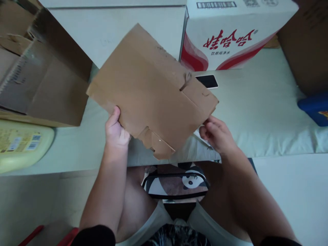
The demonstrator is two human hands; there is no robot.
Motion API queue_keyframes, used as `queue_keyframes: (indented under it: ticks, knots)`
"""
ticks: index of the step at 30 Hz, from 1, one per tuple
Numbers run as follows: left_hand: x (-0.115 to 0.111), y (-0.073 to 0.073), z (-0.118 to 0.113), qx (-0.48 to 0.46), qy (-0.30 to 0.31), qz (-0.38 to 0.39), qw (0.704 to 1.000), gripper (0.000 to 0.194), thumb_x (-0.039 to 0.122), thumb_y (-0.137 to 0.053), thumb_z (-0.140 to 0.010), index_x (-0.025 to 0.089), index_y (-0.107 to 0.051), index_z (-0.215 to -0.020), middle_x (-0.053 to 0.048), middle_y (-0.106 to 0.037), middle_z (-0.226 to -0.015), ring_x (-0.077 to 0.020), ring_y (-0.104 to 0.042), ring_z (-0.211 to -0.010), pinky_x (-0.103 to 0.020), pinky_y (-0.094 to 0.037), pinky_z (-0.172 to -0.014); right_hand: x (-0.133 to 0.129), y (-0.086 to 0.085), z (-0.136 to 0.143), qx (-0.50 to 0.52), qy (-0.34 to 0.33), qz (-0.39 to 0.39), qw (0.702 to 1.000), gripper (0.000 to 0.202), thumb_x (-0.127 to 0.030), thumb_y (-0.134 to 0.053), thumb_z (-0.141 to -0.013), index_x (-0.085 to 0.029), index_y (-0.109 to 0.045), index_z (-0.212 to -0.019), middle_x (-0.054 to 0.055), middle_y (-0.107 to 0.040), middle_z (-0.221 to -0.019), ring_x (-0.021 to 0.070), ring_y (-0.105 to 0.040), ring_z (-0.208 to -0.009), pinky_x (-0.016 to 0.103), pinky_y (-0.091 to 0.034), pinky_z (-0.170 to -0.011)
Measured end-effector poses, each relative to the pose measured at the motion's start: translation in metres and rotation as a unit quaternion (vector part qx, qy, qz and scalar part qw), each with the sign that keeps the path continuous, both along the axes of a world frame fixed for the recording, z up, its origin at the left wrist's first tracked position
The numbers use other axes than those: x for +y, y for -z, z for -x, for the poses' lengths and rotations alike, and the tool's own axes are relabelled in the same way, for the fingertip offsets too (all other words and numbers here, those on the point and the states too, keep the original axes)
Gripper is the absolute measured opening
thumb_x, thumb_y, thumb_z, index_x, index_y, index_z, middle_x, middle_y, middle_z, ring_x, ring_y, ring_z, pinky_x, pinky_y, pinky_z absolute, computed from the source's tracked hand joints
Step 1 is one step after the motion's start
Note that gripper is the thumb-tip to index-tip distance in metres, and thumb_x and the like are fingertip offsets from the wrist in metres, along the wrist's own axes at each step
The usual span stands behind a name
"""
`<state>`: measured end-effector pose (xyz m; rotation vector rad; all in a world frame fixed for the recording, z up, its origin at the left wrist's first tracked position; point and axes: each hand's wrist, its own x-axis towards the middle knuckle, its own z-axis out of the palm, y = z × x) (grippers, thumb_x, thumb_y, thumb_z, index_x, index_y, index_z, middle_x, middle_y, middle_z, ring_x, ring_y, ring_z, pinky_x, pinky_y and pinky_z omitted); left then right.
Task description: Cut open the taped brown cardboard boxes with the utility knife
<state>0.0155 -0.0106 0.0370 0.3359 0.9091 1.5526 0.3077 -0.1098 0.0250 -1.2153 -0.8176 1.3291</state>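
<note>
A brown cardboard piece (151,92), torn along its edges, is tilted above the pale green surface. My left hand (115,130) grips its lower left edge, the thumb on top and the other fingers hidden underneath. At the lower right corner, my right hand (217,133) is closed, its fingers pinching the cardboard's edge. Near that hand, a white flat item (202,138) shows partly under the cardboard. A dark-screened phone (208,81) lies just beyond the upper right edge.
White boxes (215,37) stand behind the cardboard. An open brown box (58,82) and a yellow container (25,145) are on the left. On the right are a blue object (314,108) and a brown box (304,44). A panda-print item (176,184) sits between the knees.
</note>
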Motion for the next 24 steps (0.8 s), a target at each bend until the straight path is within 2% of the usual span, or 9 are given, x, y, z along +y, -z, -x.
queue_keyframes:
  ticks: [2,4,6,9,13,16,19,22,24]
  knots:
    - [0.000,-0.002,-0.008,0.001,0.013,0.013,1.000,0.021,0.012,-0.052,-0.100,0.016,-0.073,-0.102,-0.003,-0.082,-0.096,-0.0169,-0.075,-0.091,-0.037,-0.061,-0.103,-0.005,-0.001,0.014,-0.012,-0.016,0.012,1.000,0.044,-0.056,-0.085,-0.072,-0.021,-0.059,-0.065,-0.006,-0.049,-0.048,0.0070,-0.039,-0.040,0.023,-0.029,-0.041]
    - [0.000,-0.005,-0.016,0.013,0.024,0.015,1.000,0.018,0.014,-0.056,-0.097,0.018,-0.073,-0.098,-0.002,-0.082,-0.091,-0.0174,-0.076,-0.089,-0.033,-0.063,-0.098,-0.009,-0.005,0.029,-0.008,0.012,0.017,1.000,0.048,-0.056,-0.085,-0.072,-0.022,-0.053,-0.060,-0.008,-0.043,-0.045,0.0057,-0.035,-0.037,0.022,-0.026,-0.039]
    - [0.000,-0.007,-0.023,0.021,0.021,0.006,1.000,0.020,0.025,-0.054,-0.097,0.020,-0.073,-0.094,-0.003,-0.080,-0.088,-0.0182,-0.076,-0.091,-0.030,-0.064,-0.091,-0.011,-0.012,0.040,0.007,0.044,0.019,0.999,0.045,-0.055,-0.085,-0.070,-0.022,-0.055,-0.064,-0.008,-0.045,-0.047,0.0043,-0.032,-0.035,0.021,-0.024,-0.036]
    - [0.001,-0.008,-0.027,-0.011,0.047,-0.009,0.999,0.036,0.043,-0.042,-0.098,0.022,-0.070,-0.091,-0.005,-0.079,-0.089,-0.0177,-0.075,-0.086,-0.027,-0.063,-0.076,-0.022,-0.028,0.037,0.011,0.094,0.036,0.995,0.044,-0.055,-0.085,-0.067,-0.021,-0.058,-0.065,-0.006,-0.051,-0.049,0.0057,-0.039,-0.035,0.021,-0.029,-0.034]
    - [0.000,-0.005,-0.027,-0.036,0.107,0.038,0.993,0.039,0.052,-0.043,-0.093,0.023,-0.068,-0.095,-0.005,-0.075,-0.087,-0.0181,-0.072,-0.074,-0.030,-0.060,-0.067,-0.063,-0.049,-0.008,-0.064,0.254,0.044,0.964,0.050,-0.056,-0.089,-0.065,-0.023,-0.051,-0.058,-0.003,-0.051,-0.043,0.0108,-0.049,-0.035,0.024,-0.038,-0.033]
    - [-0.003,-0.003,-0.028,-0.021,0.112,0.058,0.992,0.033,0.053,-0.051,-0.087,0.023,-0.064,-0.088,-0.003,-0.068,-0.076,-0.0184,-0.070,-0.070,-0.032,-0.060,-0.068,-0.107,-0.059,-0.055,-0.174,0.364,-0.008,0.915,0.038,-0.052,-0.090,-0.068,-0.025,-0.064,-0.070,-0.001,-0.062,-0.058,0.0122,-0.054,-0.041,0.028,-0.044,-0.037]
    - [-0.005,-0.003,-0.030,-0.005,0.134,0.062,0.989,0.032,0.053,-0.055,-0.085,0.022,-0.061,-0.080,-0.001,-0.060,-0.067,-0.0158,-0.062,-0.058,-0.030,-0.058,-0.060,-0.143,-0.061,-0.096,-0.290,0.425,-0.032,0.857,0.027,-0.050,-0.084,-0.079,-0.032,-0.066,-0.069,0.001,-0.059,-0.060,0.0170,-0.055,-0.047,0.037,-0.046,-0.043]
    - [-0.006,-0.005,-0.030,0.000,0.166,0.060,0.984,0.031,0.051,-0.055,-0.086,0.021,-0.061,-0.078,-0.002,-0.057,-0.066,-0.0146,-0.059,-0.056,-0.029,-0.057,-0.058,-0.148,-0.060,-0.132,-0.379,0.472,-0.012,0.796,0.027,-0.051,-0.075,-0.084,-0.034,-0.064,-0.066,0.003,-0.056,-0.058,0.0214,-0.055,-0.048,0.046,-0.047,-0.046]
    - [-0.006,-0.007,-0.030,0.002,0.178,0.056,0.982,0.031,0.050,-0.057,-0.085,0.021,-0.062,-0.078,-0.002,-0.056,-0.067,-0.0142,-0.058,-0.057,-0.028,-0.057,-0.058,-0.124,-0.064,-0.160,-0.394,0.490,-0.015,0.778,0.022,-0.042,-0.075,-0.082,-0.033,-0.065,-0.066,0.003,-0.060,-0.058,0.0201,-0.057,-0.047,0.046,-0.049,-0.049]
